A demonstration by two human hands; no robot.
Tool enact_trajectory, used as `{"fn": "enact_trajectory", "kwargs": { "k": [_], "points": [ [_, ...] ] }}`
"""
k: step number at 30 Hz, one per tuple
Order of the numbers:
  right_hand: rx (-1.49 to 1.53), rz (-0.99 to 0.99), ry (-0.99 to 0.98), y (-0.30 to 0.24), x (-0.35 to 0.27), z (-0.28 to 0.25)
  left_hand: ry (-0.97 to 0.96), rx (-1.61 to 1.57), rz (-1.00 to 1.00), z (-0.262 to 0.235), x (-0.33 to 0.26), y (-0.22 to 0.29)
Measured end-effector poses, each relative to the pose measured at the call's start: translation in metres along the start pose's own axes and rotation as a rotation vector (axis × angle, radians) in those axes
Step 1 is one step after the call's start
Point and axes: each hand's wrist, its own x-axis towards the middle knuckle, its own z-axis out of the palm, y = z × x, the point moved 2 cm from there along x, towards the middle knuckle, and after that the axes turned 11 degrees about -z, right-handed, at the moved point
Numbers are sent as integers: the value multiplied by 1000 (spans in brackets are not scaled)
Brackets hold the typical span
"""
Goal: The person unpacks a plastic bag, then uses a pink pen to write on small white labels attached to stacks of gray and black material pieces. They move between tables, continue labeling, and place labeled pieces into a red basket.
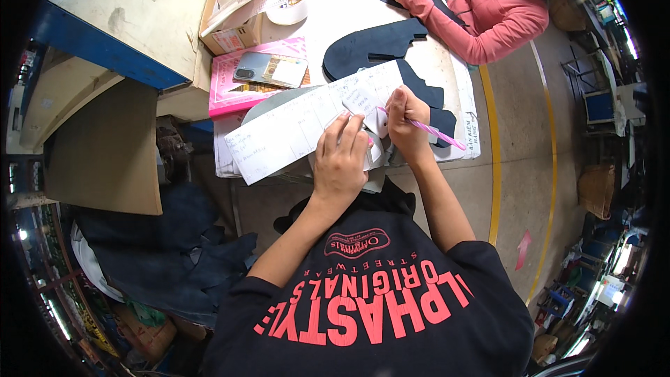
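Note:
My right hand (406, 123) grips a pink striped pen (433, 131) with its tip on a small white slip (361, 100) on a long white ruled sheet (307, 124). My left hand (340, 157) lies flat on the near edge of that sheet, fingers spread, pressing it down. The sheet lies across the near part of the white table (460, 70).
A pink book (237, 94) with a phone (271, 68) on it lies at the left. A cardboard box (234, 24) stands behind it. Dark cut material pieces (370, 45) cover the table's middle. A person in a pink jacket (488, 7) sits opposite, hands on a dark piece. Dark fabric (167, 251) is piled on the floor.

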Motion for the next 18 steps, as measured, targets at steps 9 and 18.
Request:
{"fn": "enact_trajectory", "kwargs": {
  "k": [9, 18],
  "points": [
    [133, 85, 16, -3, -5, -6, -6, 50, -2, -2, 1, -1],
    [25, 30, -129, -8, -6, -6, -2, 5, -1, 0, 1, 0]
  ]
}}
